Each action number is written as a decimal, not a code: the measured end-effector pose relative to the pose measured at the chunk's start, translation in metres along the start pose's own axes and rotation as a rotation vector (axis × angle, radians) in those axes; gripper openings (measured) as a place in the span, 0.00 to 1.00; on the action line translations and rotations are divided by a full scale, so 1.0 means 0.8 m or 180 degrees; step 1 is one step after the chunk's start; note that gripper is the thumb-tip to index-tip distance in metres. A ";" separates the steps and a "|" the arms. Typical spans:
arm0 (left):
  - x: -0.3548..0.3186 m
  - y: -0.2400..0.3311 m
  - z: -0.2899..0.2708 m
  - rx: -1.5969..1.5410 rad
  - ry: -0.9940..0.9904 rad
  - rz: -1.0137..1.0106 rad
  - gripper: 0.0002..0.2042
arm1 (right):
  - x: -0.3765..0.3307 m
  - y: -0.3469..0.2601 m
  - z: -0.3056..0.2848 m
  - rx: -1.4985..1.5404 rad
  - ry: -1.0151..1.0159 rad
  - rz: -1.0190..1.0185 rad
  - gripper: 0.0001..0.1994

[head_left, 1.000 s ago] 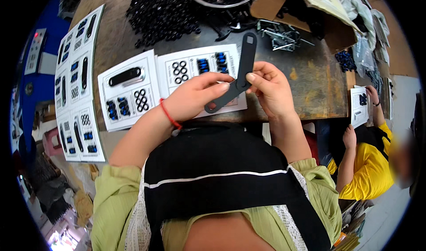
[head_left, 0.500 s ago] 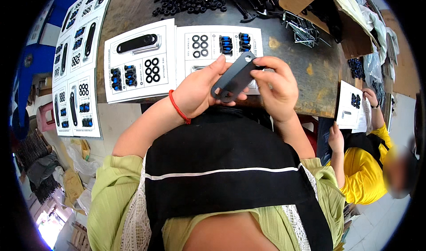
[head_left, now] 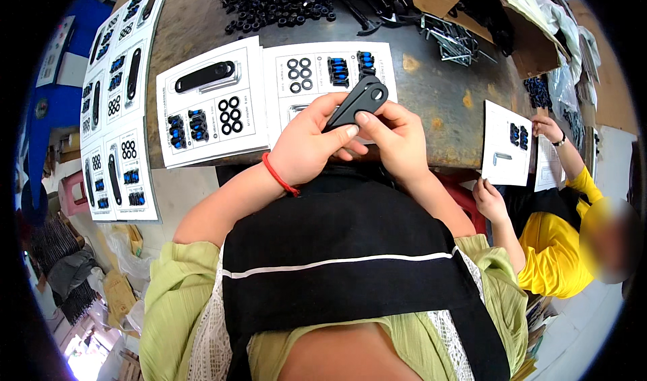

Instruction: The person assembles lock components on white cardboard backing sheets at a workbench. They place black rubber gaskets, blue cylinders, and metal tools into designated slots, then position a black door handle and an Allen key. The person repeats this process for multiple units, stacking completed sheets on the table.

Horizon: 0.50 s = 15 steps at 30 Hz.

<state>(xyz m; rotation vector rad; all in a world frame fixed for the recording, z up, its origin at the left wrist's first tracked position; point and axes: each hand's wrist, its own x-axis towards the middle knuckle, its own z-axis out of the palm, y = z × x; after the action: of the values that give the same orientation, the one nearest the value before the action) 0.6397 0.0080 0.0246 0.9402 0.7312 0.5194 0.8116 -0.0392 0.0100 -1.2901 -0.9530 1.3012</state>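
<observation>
Between both hands, over the table's near edge, are black flat plates (head_left: pixel 360 102) with rounded ends and a hole. They look like two, fanned slightly apart. My left hand (head_left: pixel 306 141), with a red cord on its wrist, closes around their lower end. My right hand (head_left: pixel 397 135) pinches the upper end between thumb and fingers. Just beyond, a white card (head_left: pixel 317 52) bears black rings and bolts with blue threads, and the plates cover part of it. Left of it, a stack of similar cards (head_left: pixel 202 126) carries a black plate, a hex key, bolts and rings.
More filled cards (head_left: pixel 116 172) lie at the left edge. At the back are a heap of black nuts (head_left: pixel 283 3), black T-shaped bolts (head_left: pixel 367 25), silver hex keys (head_left: pixel 451 44) and a cardboard box (head_left: pixel 539 57). On the right, a co-worker in yellow holds a card (head_left: pixel 505 152).
The held plate has turned and a second one now shows, fanned out from it. My right hand has moved lower and closer to the left. The co-worker's card has shifted left and turned more into view.
</observation>
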 end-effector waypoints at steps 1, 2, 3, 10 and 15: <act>0.001 -0.001 0.000 0.0147 0.0017 0.0056 0.20 | 0.001 0.001 0.001 0.0010 0.0050 0.0068 0.05; 0.002 -0.008 -0.001 0.0163 0.0062 0.0223 0.18 | 0.002 0.004 0.000 -0.0014 0.0157 -0.0014 0.05; 0.003 -0.011 -0.001 0.0456 0.0209 0.0415 0.17 | 0.003 0.008 -0.001 -0.0035 0.0264 -0.0096 0.05; 0.019 -0.023 -0.005 0.1536 0.0534 0.1296 0.17 | 0.008 -0.002 0.006 0.0205 -0.0022 0.0054 0.06; 0.015 -0.011 0.004 0.0587 0.0392 0.0666 0.24 | 0.010 0.012 0.001 -0.0054 -0.0051 -0.0213 0.08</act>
<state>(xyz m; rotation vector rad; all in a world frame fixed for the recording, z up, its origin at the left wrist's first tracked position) 0.6506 0.0097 0.0142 1.1722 0.8058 0.7073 0.8107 -0.0329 -0.0009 -1.2521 -1.0121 1.2558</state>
